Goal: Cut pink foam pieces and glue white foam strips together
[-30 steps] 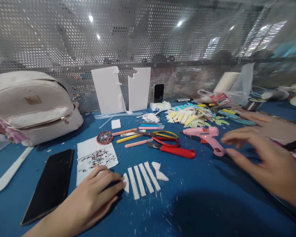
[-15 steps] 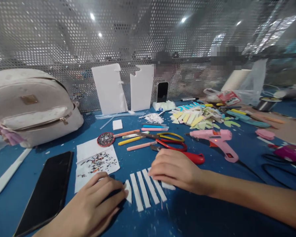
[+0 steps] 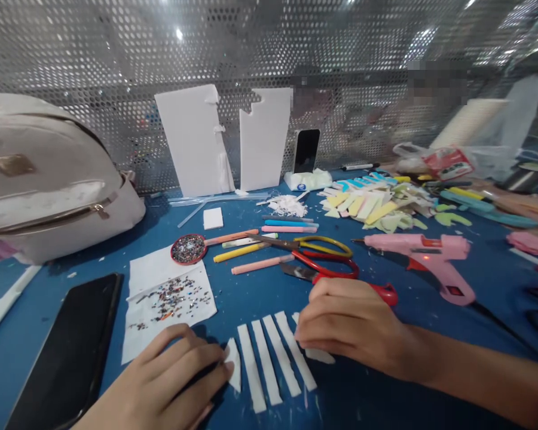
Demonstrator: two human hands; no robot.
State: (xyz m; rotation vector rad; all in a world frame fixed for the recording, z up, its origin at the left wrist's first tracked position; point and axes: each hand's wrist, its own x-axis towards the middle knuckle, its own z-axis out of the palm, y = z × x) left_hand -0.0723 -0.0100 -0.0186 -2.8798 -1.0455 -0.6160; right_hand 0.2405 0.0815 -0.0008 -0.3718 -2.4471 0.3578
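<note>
Several narrow white foam strips lie side by side on the blue table in front of me. At their left end my left hand has its fingers bent, the tips pressing on a curved white foam piece. My right hand is closed at the right end, fingertips together on a white foam piece that it mostly covers. Red-handled pliers lie just behind the right hand, partly hidden by it. Beyond them are scissors with yellow and red handles.
Left are a black phone, a paper sheet with scattered beads, a red bead dish and a backpack. A pink glue gun lies right. Markers, paper scraps and upright white boards stand or lie farther back.
The view has shifted and moved slightly closer. My right hand has slid right along the row, uncovering the top end of the rightmost full strip. My left hand stays at the curved piece.
</note>
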